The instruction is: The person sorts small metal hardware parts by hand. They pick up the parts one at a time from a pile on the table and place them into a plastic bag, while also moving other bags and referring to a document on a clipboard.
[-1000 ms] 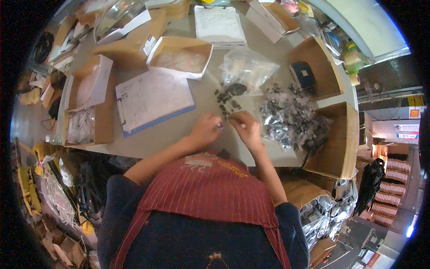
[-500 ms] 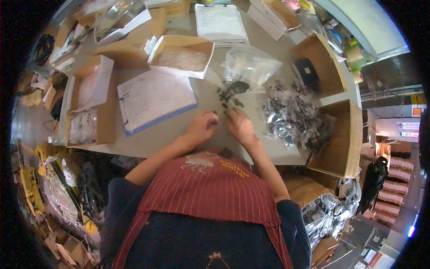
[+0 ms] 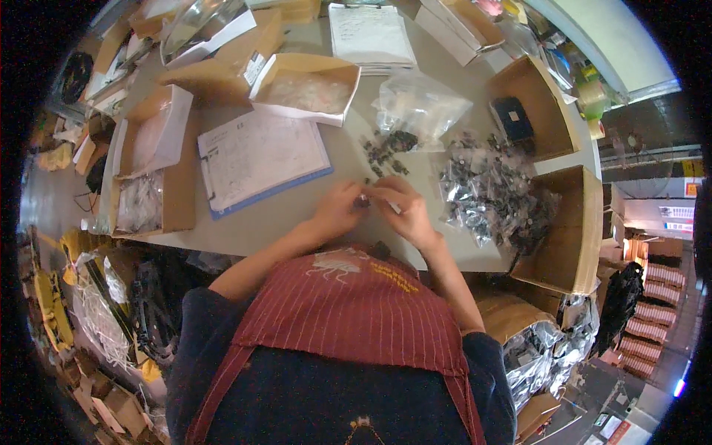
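On the grey worktop [image 3: 297, 222] stand at least five open cardboard boxes, one clipboard [image 3: 259, 156] with a printed sheet, one clear bag [image 3: 419, 104], one big heap of bagged dark parts [image 3: 493, 193] at the right and one small scatter of loose dark parts [image 3: 386, 148] just beyond the hands. The left hand [image 3: 337, 211] and right hand [image 3: 404, 211] meet fingertip to fingertip, pinching one small dark part [image 3: 363, 200] between them above the worktop's near edge. It looks like a fitting or checking step on that single piece, so the next move likely calls for a fine, steady grip.
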Demonstrator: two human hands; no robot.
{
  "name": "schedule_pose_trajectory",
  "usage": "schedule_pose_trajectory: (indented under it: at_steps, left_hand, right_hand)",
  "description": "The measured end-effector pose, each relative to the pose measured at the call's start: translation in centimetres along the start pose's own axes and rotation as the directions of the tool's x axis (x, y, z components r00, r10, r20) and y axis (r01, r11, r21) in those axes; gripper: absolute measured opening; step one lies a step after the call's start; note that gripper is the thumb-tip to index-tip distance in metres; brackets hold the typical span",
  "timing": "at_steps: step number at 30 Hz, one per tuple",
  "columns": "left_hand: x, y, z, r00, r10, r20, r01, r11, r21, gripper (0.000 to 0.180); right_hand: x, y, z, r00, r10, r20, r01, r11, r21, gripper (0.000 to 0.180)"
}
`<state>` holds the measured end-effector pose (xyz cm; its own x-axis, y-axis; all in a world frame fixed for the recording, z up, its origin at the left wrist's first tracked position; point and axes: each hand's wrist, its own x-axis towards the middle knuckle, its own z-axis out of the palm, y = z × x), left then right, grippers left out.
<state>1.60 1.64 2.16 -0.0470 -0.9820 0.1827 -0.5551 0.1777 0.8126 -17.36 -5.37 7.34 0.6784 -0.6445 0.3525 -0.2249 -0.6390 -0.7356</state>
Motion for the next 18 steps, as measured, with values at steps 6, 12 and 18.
schedule_pose_trajectory:
  at_steps: [6,12,18]
  left_hand:
    - [-0.3,-0.6,0.1,0.997,0.080,-0.015,-0.081,0.995,-0.062,0.033]
    - [0.0,-1.6,0.2,0.956,-0.281,0.087,0.292,0.867,-0.403,0.025]
    - [1.4,0.7,-1.3,0.998,-0.031,-0.056,0.035,0.997,0.074,0.009]
  right_hand:
    - [0.3,0.2,-0.1,0.986,-0.157,0.053,0.164,0.969,-0.184,0.026]
    - [-0.6,1.1,0.7,0.986,0.153,0.066,-0.146,0.984,-0.099,0.019]
    - [0.0,0.8,1.6,0.970,0.238,-0.053,-0.231,0.966,0.113,0.015]
